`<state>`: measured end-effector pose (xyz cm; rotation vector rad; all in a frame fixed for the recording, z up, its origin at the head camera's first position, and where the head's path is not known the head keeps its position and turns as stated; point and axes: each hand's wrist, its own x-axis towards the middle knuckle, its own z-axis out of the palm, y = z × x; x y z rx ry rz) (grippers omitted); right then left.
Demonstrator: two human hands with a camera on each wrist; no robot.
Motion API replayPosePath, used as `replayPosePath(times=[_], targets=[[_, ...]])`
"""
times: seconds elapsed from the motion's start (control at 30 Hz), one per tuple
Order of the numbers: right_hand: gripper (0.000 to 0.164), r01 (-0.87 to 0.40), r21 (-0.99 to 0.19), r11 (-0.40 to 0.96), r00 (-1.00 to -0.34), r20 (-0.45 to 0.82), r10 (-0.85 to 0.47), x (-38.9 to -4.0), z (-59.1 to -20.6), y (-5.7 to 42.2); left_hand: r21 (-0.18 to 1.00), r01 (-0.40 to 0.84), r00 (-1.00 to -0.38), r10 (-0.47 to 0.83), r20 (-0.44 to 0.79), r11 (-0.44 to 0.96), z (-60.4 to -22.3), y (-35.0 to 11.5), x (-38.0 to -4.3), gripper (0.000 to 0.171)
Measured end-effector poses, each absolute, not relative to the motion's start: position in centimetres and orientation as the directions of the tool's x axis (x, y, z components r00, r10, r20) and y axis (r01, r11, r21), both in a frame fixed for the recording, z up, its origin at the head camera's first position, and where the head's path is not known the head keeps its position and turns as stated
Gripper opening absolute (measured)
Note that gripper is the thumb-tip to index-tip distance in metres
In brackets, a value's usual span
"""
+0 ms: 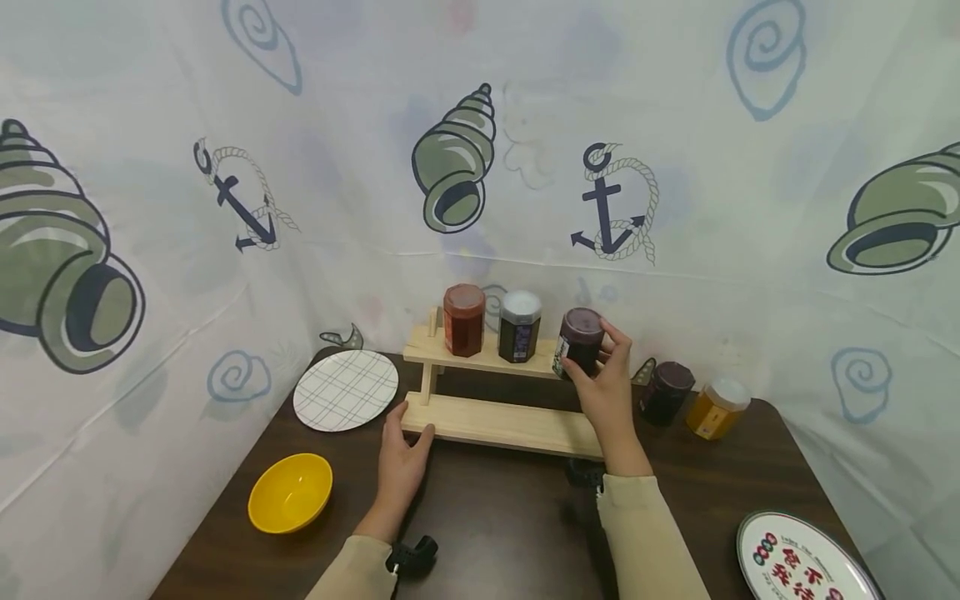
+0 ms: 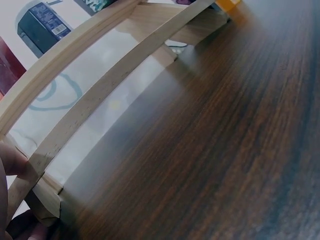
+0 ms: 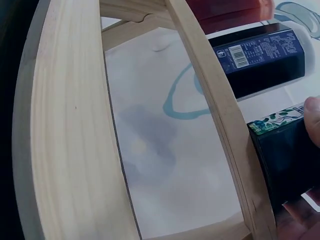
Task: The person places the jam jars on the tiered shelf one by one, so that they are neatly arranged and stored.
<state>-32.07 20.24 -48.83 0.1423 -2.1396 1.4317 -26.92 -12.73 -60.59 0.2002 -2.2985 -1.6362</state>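
A two-tier wooden rack (image 1: 502, 423) stands toward the back of the table. My right hand (image 1: 609, 392) grips a dark jar with a purplish lid (image 1: 582, 329) at the right end of the upper tier, thumb in front and fingers around the far side. In the right wrist view this jar (image 3: 287, 155) shows a leafy label, its base right at the tier's edge. My left hand (image 1: 401, 454) holds the left end of the lower tier between thumb and fingers. A red jar (image 1: 464, 321) and a dark jar with a whitish lid (image 1: 519, 327) stand on the upper tier.
Right of the rack are another dark jar (image 1: 666, 393) and an amber jar with a pale lid (image 1: 717, 408). A checked plate (image 1: 347, 390) and a yellow bowl (image 1: 290, 493) sit at left. A plate with red characters (image 1: 802, 558) lies front right. Printed cloth (image 1: 360, 167) surrounds the table.
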Motion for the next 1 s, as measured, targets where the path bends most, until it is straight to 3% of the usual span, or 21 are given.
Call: replayPosePath(times=[0.57, 1.0], targets=[[0.101, -0.364, -0.811, 0.459, -0.893, 0.443, 0.074, -33.9, -47.9, 20.8, 0.941, 0.069, -0.94, -0.295, 0.173, 0.331, -60.6, -12.4, -27.1, 0.069], [0.106, -0.351, -0.847, 0.4, -0.927, 0.375, -0.018, -33.8, -47.4, 21.5, 0.936, 0.071, -0.94, -0.29, 0.178, 0.345, -60.7, -12.5, -27.2, 0.069]])
